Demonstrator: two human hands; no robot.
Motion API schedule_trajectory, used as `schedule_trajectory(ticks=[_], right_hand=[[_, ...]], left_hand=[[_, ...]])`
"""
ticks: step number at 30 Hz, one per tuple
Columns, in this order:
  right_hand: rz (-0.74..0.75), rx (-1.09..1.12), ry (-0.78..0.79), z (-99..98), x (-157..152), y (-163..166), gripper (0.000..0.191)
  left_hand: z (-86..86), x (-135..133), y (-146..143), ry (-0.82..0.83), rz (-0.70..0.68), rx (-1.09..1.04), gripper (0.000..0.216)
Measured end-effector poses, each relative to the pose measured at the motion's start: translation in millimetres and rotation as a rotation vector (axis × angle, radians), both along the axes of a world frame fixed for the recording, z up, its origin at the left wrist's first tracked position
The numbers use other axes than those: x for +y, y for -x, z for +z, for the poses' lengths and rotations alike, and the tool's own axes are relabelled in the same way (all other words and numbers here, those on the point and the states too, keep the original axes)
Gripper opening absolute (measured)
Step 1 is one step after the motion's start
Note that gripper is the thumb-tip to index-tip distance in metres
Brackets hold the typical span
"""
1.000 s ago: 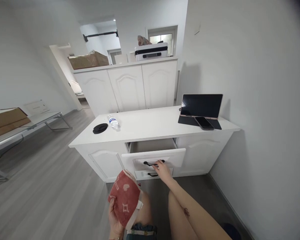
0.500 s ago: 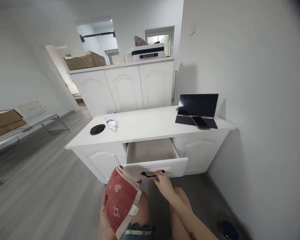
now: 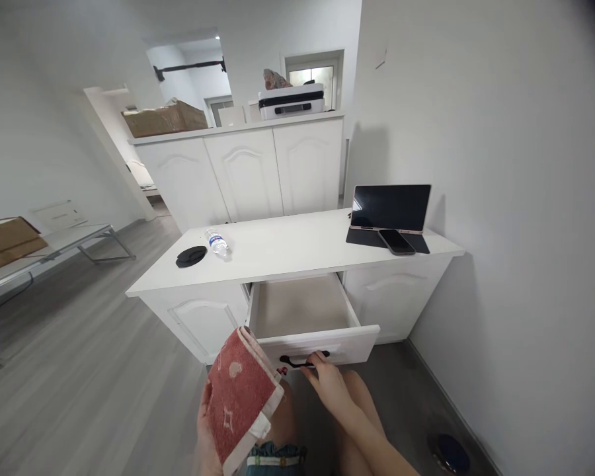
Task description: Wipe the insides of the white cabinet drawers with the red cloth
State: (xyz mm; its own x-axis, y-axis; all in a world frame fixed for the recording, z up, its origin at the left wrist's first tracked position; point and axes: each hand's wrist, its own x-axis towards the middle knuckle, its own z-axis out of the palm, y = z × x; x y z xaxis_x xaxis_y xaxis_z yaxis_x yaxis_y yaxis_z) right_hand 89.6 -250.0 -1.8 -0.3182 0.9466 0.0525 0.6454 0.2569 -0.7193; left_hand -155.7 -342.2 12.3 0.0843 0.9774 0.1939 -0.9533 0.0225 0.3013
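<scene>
My left hand (image 3: 204, 436) grips a folded red cloth (image 3: 238, 396) with a pale pattern and a white edge, held low in front of me. Fingers of my right hand (image 3: 327, 382) are hooked on the black handle (image 3: 302, 360) of the top drawer (image 3: 305, 311) of a low white cabinet (image 3: 287, 254). The drawer stands pulled far out, and its inside looks bare.
On the cabinet top lie a water bottle (image 3: 217, 242), a black round lid (image 3: 191, 256), a propped tablet (image 3: 391, 208) and a phone (image 3: 395, 241). A wall runs close on the right. Behind stand taller white cupboards (image 3: 242, 172) with a box and a printer (image 3: 291, 101). A metal table (image 3: 39, 248) is left.
My right hand has drawn the drawer from slightly open to far out toward me. The red cloth in my left hand has shifted a little left and lower.
</scene>
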Motion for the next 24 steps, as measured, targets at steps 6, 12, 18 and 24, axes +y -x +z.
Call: schedule_trajectory(ticks=[6,12,18,24], right_hand=[[0.010,0.007,0.015,-1.4,-7.4,-3.0,0.021],[0.005,-0.004,0.030,-0.5,-8.1,-3.0,0.021],[-0.015,-0.014,-0.009,-4.9,-7.9,-2.6,0.019],[-0.029,0.015,0.021,-4.7,-6.5,-0.1,0.015]], left_hand=[[16.7,8.9,-2.5,0.000,-0.017,0.028,0.055],[44.0,39.1,-0.9,0.071,0.030,0.053,0.052],[93.6,110.5,-0.9,0.331,0.087,0.229,0.030],[88.0,189.3,-26.3,0.507,0.147,0.731,0.033]])
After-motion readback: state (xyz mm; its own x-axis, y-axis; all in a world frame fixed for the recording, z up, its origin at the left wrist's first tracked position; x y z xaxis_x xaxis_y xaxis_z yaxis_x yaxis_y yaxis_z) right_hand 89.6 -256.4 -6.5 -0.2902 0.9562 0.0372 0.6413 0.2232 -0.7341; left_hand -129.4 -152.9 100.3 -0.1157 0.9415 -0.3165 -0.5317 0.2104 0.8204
